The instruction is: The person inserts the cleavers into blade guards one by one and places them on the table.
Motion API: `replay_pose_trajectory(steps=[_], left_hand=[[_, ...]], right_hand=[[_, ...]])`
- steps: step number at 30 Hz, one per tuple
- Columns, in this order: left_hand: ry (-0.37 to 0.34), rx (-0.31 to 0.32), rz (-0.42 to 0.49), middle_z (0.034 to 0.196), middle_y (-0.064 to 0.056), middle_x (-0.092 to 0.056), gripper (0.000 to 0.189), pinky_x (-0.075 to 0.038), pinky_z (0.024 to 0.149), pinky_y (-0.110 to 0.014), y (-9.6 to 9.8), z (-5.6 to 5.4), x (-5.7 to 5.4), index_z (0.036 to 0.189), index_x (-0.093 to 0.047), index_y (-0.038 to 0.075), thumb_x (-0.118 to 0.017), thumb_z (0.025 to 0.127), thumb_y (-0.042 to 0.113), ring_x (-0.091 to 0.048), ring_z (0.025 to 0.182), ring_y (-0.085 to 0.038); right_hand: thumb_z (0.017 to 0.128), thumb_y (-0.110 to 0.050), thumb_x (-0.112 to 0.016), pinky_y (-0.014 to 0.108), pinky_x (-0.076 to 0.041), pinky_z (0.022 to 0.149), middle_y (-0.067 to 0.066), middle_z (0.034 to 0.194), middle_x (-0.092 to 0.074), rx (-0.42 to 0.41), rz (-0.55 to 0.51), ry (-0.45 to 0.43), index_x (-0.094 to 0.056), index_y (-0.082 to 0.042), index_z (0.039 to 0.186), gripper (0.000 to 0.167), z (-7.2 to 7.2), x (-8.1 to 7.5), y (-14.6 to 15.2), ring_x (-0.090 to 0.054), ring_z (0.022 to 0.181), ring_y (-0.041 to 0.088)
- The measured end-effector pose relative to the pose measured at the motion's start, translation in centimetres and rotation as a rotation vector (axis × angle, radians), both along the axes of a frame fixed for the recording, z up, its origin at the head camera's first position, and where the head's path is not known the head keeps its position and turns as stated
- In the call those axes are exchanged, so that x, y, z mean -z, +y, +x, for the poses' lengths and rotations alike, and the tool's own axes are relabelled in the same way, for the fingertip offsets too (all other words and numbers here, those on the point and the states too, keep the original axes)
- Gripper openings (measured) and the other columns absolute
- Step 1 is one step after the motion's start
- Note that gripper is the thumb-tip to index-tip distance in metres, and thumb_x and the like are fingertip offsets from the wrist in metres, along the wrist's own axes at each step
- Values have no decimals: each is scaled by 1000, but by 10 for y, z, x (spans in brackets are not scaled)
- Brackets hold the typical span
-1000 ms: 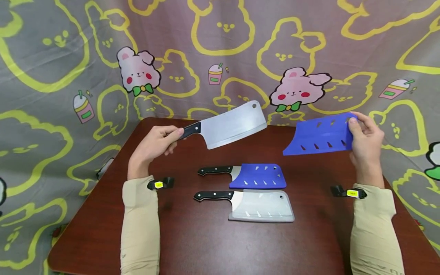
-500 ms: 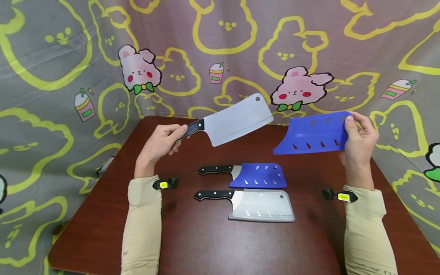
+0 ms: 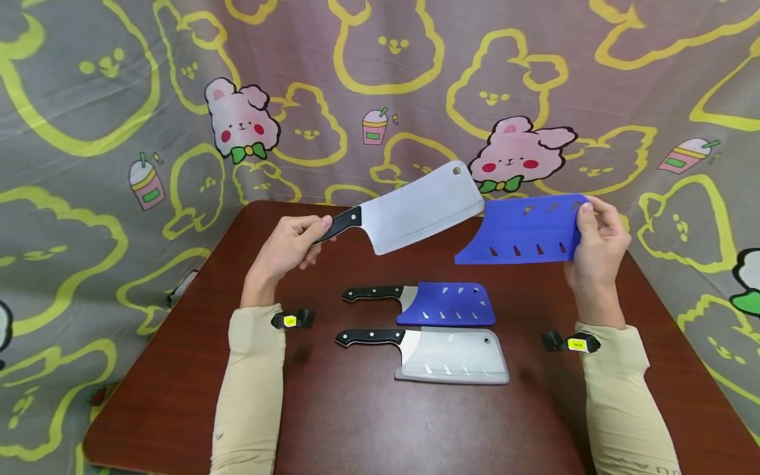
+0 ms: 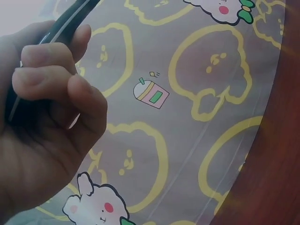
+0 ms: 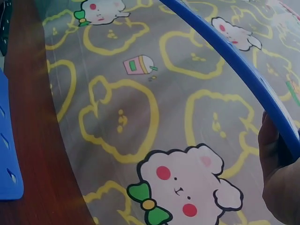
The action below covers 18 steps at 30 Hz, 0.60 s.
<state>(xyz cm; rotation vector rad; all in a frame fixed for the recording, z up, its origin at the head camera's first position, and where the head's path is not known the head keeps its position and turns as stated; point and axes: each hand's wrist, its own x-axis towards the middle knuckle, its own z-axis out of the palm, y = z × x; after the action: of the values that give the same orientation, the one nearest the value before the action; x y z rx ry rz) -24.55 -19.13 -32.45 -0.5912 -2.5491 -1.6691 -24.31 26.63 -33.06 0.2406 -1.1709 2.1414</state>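
My left hand grips the black handle of a cleaver, its bare blade raised over the table and pointing right. In the left wrist view, curled fingers wrap the dark handle. My right hand pinches the far right end of a blue blade sheath with slots along its edges. The sheath's flared left end is close to the blade's tip in the head view. From the right wrist the blue sheath shows edge-on, and most of the hand is out of frame.
Below the hands, a second cleaver in a blue sheath lies on the dark red table. Nearer the front lies another cleaver in a translucent white sheath. A patterned curtain surrounds the table behind and at the sides.
My right hand has carried the blue sheath leftward, and my left hand has brought the cleaver rightward and slightly up. The gap between blade and sheath has narrowed. Both cleavers on the table stayed put.
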Motion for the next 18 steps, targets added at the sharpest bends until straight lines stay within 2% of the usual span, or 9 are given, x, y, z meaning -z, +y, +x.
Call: replay_pose_trajectory(steps=[6,13,18], left_hand=[[-28,8,3,48,-6,-45,45,-40,48,-35,-2,-1,2,95,-66,-3,-53,101,40,-45,42,-25],[-35,-3,2,48,-6,-45,42,-40,48,-35,-4,-3,5,93,-66,0,-53,100,40,-46,42,-25],[-41,0,13,49,-5,-46,46,-40,47,-34,-4,-4,8,96,-66,-3,-53,100,41,-46,42,-24]], right_hand=[[93,-6,-64,23,-55,55,15,84,-65,4,4,15,-62,13,108,25,0,2,-3,-67,62,18],[93,-5,-63,23,-55,55,15,83,-65,4,14,30,-62,12,108,23,0,3,-2,-67,62,18],[94,-4,-62,22,-54,54,13,79,-66,12,35,43,-64,11,108,21,0,5,-2,-67,60,16]])
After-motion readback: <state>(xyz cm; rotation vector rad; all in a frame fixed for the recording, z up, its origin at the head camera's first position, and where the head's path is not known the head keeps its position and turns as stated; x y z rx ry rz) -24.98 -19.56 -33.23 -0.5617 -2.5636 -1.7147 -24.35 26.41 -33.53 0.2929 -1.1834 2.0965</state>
